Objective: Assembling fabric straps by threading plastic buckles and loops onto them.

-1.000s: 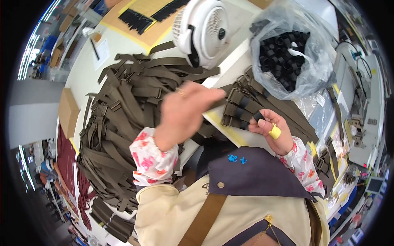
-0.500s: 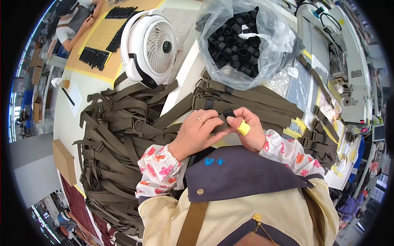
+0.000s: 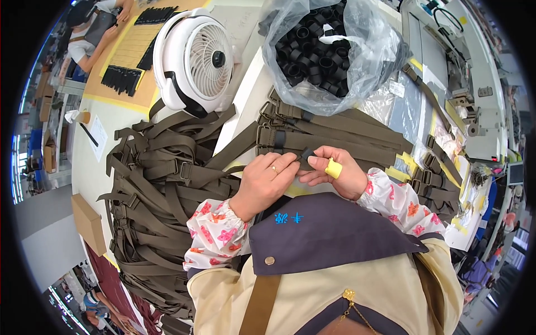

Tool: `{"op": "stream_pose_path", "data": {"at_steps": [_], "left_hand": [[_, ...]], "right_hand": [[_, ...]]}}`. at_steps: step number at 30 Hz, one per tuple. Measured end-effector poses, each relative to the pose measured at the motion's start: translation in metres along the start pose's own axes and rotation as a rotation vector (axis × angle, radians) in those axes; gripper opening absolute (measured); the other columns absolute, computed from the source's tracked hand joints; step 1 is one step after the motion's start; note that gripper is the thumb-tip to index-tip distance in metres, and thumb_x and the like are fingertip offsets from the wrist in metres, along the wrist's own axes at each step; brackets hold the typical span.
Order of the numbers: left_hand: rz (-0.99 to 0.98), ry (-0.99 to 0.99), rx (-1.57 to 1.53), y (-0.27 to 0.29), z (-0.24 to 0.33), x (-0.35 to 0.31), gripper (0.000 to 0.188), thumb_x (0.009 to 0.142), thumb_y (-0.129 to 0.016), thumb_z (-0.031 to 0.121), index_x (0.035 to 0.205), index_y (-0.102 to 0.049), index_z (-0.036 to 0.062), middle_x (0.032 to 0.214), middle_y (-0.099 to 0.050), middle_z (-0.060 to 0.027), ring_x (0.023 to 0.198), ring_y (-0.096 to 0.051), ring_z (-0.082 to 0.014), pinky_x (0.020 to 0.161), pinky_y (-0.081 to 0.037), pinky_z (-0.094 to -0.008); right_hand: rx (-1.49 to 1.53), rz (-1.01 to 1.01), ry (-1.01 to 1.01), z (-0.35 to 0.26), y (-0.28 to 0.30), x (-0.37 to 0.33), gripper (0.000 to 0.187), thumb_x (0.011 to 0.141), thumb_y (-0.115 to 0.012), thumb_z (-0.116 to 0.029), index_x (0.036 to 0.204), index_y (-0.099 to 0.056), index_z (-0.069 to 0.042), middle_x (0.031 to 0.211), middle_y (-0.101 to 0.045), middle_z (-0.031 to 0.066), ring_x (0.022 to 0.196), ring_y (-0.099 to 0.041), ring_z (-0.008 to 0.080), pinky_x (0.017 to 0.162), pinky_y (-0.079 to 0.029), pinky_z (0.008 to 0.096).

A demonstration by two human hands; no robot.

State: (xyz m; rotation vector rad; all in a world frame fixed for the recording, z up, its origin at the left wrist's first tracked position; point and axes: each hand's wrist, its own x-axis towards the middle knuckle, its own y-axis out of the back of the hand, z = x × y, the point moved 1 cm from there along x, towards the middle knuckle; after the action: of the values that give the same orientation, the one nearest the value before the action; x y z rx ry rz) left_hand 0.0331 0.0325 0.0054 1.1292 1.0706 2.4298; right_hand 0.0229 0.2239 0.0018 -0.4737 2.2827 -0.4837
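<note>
My left hand (image 3: 264,183), with a ring on one finger, is closed on the end of an olive webbing strap, its fingertips meeting those of the other hand. My right hand (image 3: 347,177) pinches a small black loop (image 3: 306,153) between thumb and fingers, right at the strap end. Yellow wrapping (image 3: 334,168) covers part of that hand's thumb. How far the strap sits inside the loop is hidden by my fingers. Just beyond lie olive straps with metal buckles (image 3: 273,137), some carrying black loops.
A clear plastic bag (image 3: 365,84) of black loops stands at the back, beside a white fan (image 3: 192,64). Tangled olive straps (image 3: 162,223) heap up on the left. A machine (image 3: 480,100) stands at the right; a person (image 3: 92,36) sits far left.
The left hand has closed in on the loop, and the right hand's lower fingers have spread out more. The view has shifted slightly, moving the fan and bag a little left and up.
</note>
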Motion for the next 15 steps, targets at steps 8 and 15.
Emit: {"op": "stream_pose_path", "data": {"at_steps": [8, 15], "left_hand": [[0.007, 0.063, 0.069, -0.015, 0.005, -0.008, 0.022, 0.064, -0.065, 0.005, 0.085, -0.058, 0.0036, 0.088, -0.056, -0.0058, 0.068, -0.056, -0.0181, 0.054, -0.046, -0.0290], [-0.019, 0.420, -0.383, -0.007, 0.005, -0.002, 0.028, 0.068, -0.071, 0.013, 0.087, -0.055, 0.0020, 0.081, -0.057, -0.0103, 0.061, -0.058, -0.0251, 0.054, -0.046, -0.0319]], "right_hand": [[0.054, 0.122, 0.015, 0.013, -0.001, -0.002, 0.029, 0.087, -0.060, -0.028, 0.095, -0.054, 0.000, 0.089, -0.064, 0.0137, 0.075, -0.065, 0.0180, 0.065, -0.052, 0.0262], [-0.311, -0.210, -0.160, -0.003, 0.003, 0.002, 0.035, 0.089, -0.056, -0.033, 0.083, -0.062, 0.001, 0.075, -0.065, 0.0096, 0.068, -0.063, 0.0148, 0.063, -0.050, 0.0257]]}}
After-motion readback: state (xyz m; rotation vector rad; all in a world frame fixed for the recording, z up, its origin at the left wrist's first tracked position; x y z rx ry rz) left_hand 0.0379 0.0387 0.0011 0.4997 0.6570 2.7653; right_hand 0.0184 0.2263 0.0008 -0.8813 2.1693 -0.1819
